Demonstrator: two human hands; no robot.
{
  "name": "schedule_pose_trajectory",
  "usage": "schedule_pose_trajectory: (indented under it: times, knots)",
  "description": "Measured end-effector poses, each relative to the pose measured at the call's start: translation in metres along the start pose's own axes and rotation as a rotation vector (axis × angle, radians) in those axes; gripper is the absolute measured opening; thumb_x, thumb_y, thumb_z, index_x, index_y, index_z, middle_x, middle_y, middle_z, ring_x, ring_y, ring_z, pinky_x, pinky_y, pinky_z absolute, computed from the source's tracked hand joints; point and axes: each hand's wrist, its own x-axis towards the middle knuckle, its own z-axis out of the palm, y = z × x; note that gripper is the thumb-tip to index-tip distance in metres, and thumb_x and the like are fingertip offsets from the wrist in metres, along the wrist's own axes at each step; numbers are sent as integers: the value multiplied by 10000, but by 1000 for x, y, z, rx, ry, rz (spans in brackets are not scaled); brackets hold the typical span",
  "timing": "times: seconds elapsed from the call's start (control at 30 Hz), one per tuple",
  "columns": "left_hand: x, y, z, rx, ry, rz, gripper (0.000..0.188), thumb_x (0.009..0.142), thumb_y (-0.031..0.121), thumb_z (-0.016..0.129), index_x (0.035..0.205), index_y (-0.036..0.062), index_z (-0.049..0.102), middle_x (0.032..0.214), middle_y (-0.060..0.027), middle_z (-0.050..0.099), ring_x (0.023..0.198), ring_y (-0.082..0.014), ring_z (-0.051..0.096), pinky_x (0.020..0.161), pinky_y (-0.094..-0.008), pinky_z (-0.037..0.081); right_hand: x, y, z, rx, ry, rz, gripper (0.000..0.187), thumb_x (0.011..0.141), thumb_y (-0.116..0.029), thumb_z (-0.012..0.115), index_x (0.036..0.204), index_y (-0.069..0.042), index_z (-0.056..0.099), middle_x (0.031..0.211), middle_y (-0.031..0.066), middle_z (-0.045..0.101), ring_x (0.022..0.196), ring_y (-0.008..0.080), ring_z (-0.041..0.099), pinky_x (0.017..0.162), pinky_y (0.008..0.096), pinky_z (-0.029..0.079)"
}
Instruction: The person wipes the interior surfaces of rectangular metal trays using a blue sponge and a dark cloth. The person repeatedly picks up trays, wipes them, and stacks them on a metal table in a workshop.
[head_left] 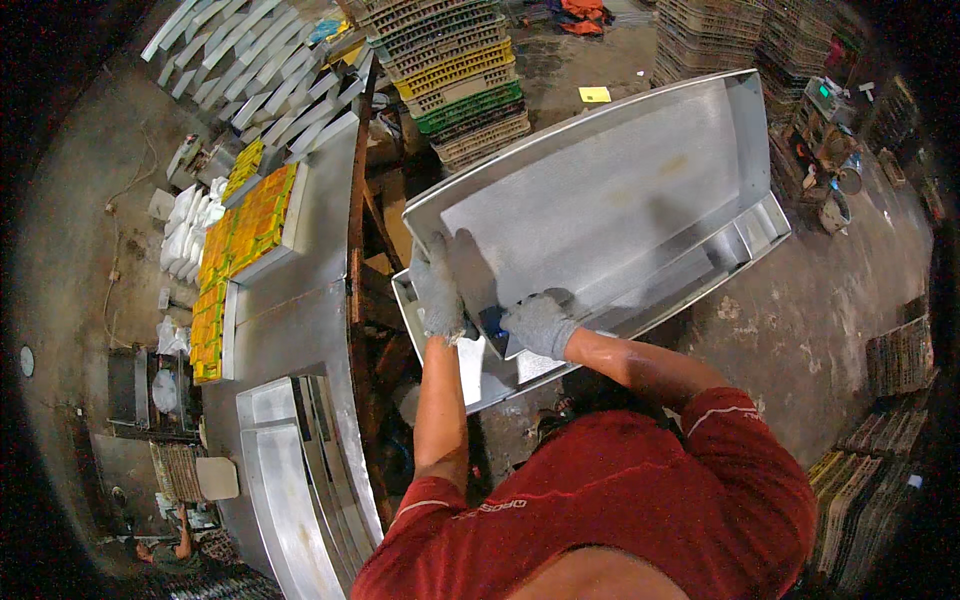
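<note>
A large shallow metal tray [600,180] lies tilted over a second long metal tray [720,250] in front of me. My left hand [437,295], in a grey glove, is closed on the left end wall of the upper tray. Close by, my right hand [540,325], also gloved in grey, is curled at the near left corner of that tray. Under its fingers shows a small dark blue patch [494,322], too shadowed to name. Shadows of the hands fall on the metal.
To the left, a metal-topped table [290,335] bears yellow-orange blocks [250,225], more long trays [290,480] and stacked metal channels [230,50]. Stacked plastic crates [450,75] stand beyond; others [870,490] are at right. A person [175,550] is at lower left.
</note>
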Motion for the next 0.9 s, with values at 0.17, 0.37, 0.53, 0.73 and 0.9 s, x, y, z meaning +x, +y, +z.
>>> schedule_pose_trajectory:
  times: [0.17,0.37,0.53,0.73,0.9]
  knots:
    - [-9,7,1,222,8,137,567,1075,411,515,1476,10,489,1312,-170,635,1162,-249,607,994,-385,477,20,10,46,-104,215,-18,217,917,-218,593,1078,-165,729,990,93,695,1014,281,698,819,477,549]
    - [-10,6,-14,194,42,231,613,954,82,519,1542,-13,373,1525,-202,505,1361,-261,514,1155,-402,370,-12,57,40,-30,311,297,213,990,-230,581,942,-104,746,962,159,748,846,365,735,735,528,565]
    - [-34,14,-18,7,-72,340,651,886,7,511,1523,-4,382,1406,-151,558,1267,-224,550,1123,-367,403,-83,164,48,956,629,900,190,924,-179,660,981,-17,741,791,82,723,696,209,695,658,392,571]
    - [-47,8,20,463,-107,715,635,914,162,642,1477,-19,413,1380,-176,532,1302,-267,510,1140,-384,385,4,146,127,85,653,591,413,1042,-291,523,1363,-51,626,1359,202,651,1274,326,598,1121,469,449]
    - [-34,3,35,131,-205,716,669,923,157,626,1520,-7,372,1440,-187,504,1318,-284,505,1124,-391,390,74,78,93,190,478,418,414,993,-318,574,1339,-100,634,1354,166,650,1268,364,583,1081,481,456]
